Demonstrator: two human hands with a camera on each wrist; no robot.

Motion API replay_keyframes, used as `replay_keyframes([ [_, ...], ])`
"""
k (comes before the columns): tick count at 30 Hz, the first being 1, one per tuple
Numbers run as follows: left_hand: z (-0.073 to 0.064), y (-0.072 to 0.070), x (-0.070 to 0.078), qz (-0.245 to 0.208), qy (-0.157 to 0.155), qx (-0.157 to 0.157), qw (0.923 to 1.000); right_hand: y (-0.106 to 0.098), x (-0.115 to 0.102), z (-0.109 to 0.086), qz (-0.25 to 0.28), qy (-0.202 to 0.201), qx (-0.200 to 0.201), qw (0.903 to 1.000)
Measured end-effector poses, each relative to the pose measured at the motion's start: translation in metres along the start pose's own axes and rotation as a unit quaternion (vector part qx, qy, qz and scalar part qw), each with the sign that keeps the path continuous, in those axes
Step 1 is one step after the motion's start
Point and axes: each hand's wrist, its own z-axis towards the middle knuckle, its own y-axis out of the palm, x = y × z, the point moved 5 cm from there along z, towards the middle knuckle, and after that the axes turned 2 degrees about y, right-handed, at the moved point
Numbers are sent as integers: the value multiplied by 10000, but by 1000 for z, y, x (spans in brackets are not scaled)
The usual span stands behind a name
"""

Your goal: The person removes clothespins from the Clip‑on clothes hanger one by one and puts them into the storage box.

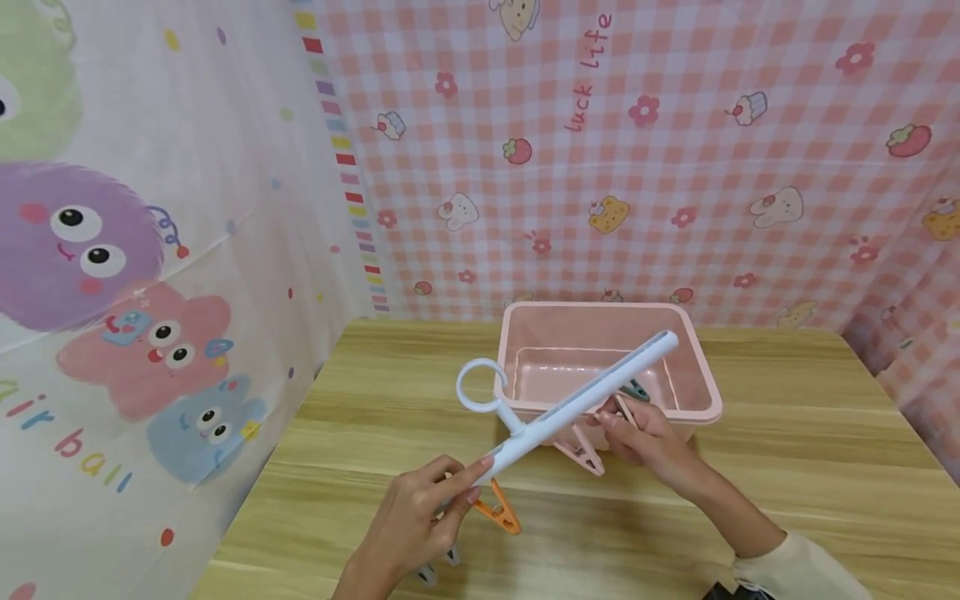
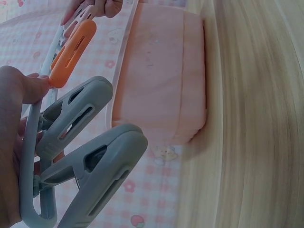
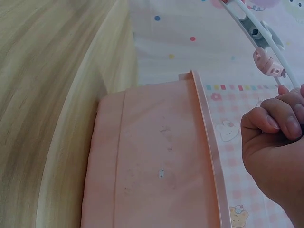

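A light blue clip hanger (image 1: 577, 404) with a ring-shaped hook slants upward to the right in the head view. My left hand (image 1: 416, 508) grips its lower left end, thumb beneath and index finger along the bar. By that hand an orange clip (image 1: 501, 510) hangs from the bar; two grey clips (image 2: 97, 166) show clearly in the left wrist view. Farther along hangs a pink clip (image 1: 583, 454). Under the upper half of the bar, my right hand (image 1: 648, 437) pinches a pale clip (image 1: 625, 411), mostly hidden by the fingers. A teal clip (image 1: 636, 389) shows just behind that hand.
A pink plastic basket (image 1: 693, 358) stands on the wooden table (image 1: 405, 375), directly behind the hanger. Its near wall is partly covered by the bar and my right hand. A checked cloth (image 1: 555, 183) hangs behind, with a cartoon-print cloth (image 1: 247, 167) at left.
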Motion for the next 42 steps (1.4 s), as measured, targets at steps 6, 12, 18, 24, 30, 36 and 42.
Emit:
replay_keyframes([
  [6,0,-1,0,15,18,17,10000,-3,1,-2,401,211,-36,9990],
  [12,0,-4,-1,94,58,53,9999,-5,0,-3,757,375,-201,9962],
  [18,-1,-5,-1,10,76,21,10000,-9,-2,-3,442,330,-330,9979],
  [24,-1,-5,-1,-16,85,-24,10000,-18,-5,-6,-891,450,22,9950],
  [30,-1,-5,-1,9,84,-59,9999,-26,-13,-4,-2667,354,385,9624],
  [36,0,-4,-2,42,36,-66,10000,-31,-24,-2,-4362,-442,601,8968],
  [42,-1,-3,-2,17,-147,-157,9998,-30,-27,-3,-5125,-659,618,8539],
])
